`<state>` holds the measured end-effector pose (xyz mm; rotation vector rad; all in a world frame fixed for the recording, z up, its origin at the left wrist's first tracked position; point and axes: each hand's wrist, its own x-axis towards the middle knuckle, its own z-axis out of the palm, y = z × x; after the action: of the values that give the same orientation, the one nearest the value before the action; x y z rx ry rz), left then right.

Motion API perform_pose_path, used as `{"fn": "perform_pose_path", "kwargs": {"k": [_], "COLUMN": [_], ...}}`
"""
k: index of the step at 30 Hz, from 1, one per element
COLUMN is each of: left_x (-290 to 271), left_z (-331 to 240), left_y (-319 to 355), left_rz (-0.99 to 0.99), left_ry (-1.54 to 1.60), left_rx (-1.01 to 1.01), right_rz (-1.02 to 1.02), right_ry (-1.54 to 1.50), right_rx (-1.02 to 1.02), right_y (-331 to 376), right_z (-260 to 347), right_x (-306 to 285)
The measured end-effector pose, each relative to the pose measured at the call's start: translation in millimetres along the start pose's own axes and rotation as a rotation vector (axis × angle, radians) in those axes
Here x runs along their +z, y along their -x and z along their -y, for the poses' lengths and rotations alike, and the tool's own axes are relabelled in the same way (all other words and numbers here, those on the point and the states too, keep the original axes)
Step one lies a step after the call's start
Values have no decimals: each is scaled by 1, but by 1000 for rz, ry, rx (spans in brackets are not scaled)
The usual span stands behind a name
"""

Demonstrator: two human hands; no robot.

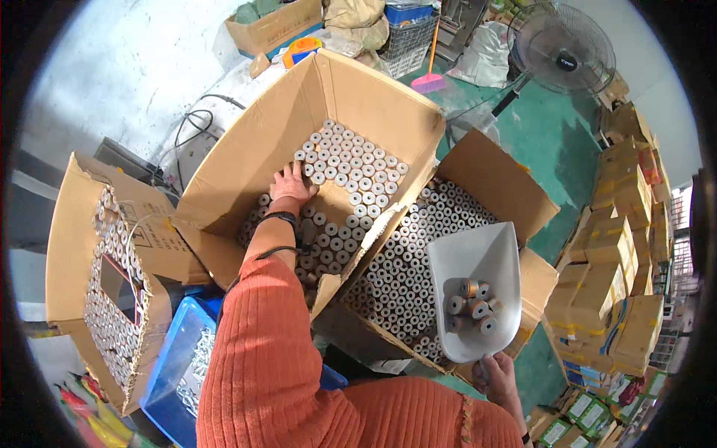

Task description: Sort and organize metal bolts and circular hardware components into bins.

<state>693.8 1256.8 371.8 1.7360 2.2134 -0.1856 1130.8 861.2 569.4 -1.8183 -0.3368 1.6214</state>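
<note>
My left hand (pixel 293 187) reaches into a tall cardboard box (pixel 246 142), palm down, with its fingers apart at the edge of a layer of metal rollers (pixel 358 160). These are short grey cylinders with a centre hole, standing upright in rows. No roller shows inside the hand; what lies under the palm is hidden. A bare patch of brown cardboard (pixel 328 201) shows beside it. My right hand (pixel 496 373) is closed round the handle of a pale grey scoop (pixel 504 276). Several loose rollers (pixel 474 306) lie in the scoop, which is over a second box of rollers (pixel 396 276).
At left, an open carton (pixel 67 246) holds more rollers, next to a blue bin (pixel 168 392) of small metal pieces. A standing fan (pixel 564 56) and a pink broom (pixel 428 81) are at the back. Stacked cartons (pixel 597 299) line the right side.
</note>
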Motion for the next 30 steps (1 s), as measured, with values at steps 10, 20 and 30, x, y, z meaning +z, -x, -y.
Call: {"fn": "perform_pose_path", "kwargs": {"k": [10,20,30], "left_x": [44,46,90], "left_z": [-46,-65,-67], "left_y": [15,18,29], "left_rz": [-227,-123,-275], "left_ry": [81,197,-8], "left_rx": [-26,-127,74], "right_rz": [80,20,91], "right_ry": [16,151,28], "right_rx": [3,-79,-6], "right_y": [-4,-2,16], "right_z": [-3,-12,11], "right_x": [0,-2,7]}}
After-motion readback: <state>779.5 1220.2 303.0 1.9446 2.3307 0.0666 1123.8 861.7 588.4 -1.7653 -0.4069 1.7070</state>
